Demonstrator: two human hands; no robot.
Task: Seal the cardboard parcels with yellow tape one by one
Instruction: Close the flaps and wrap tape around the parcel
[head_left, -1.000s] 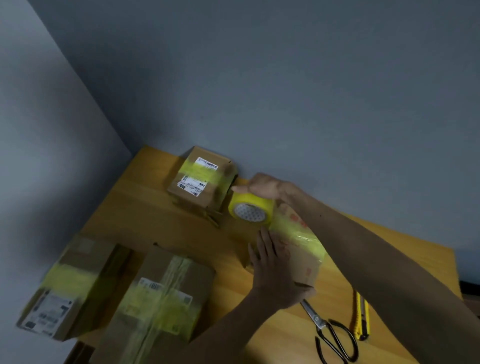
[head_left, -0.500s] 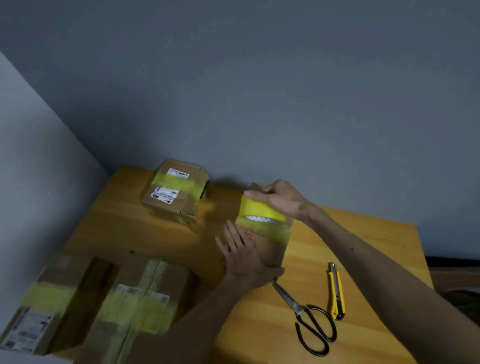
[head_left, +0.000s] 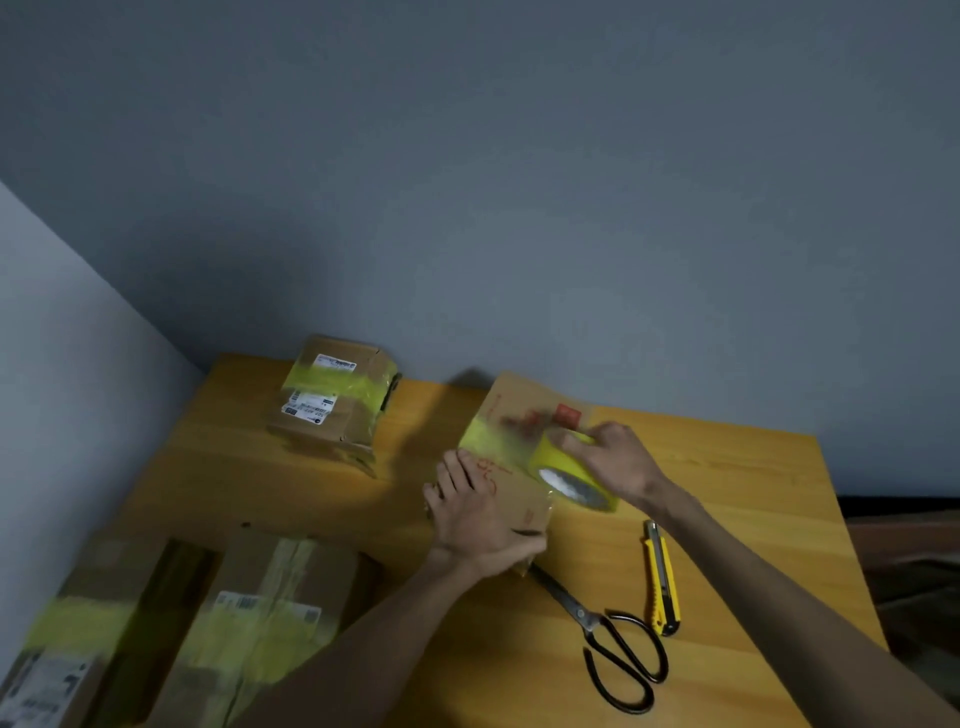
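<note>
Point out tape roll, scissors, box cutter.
tape roll (head_left: 557, 458), head view, yellow outer band
scissors (head_left: 592, 621), head view, at the pivot
box cutter (head_left: 661, 577), head view, mid yellow body

The desk (head_left: 727, 467) is yellowish wood, smooth, with fine straight grain and a soft sheen. The mid-desk parcel (head_left: 519, 499) is matt brown cardboard with red print, crossed by a faintly glossy band of translucent yellow film. The roll of yellow tape (head_left: 563, 465) is glossy plastic with a pale, shiny inner core. The far-left-corner parcel (head_left: 332, 410), the near-left-corner parcel (head_left: 88, 623) and the parcel beside it (head_left: 280, 613) are dull cardboard with white paper labels. The scissors (head_left: 608, 629) are dark, matt metal. The utility knife (head_left: 661, 577) has a yellow plastic body.
</note>
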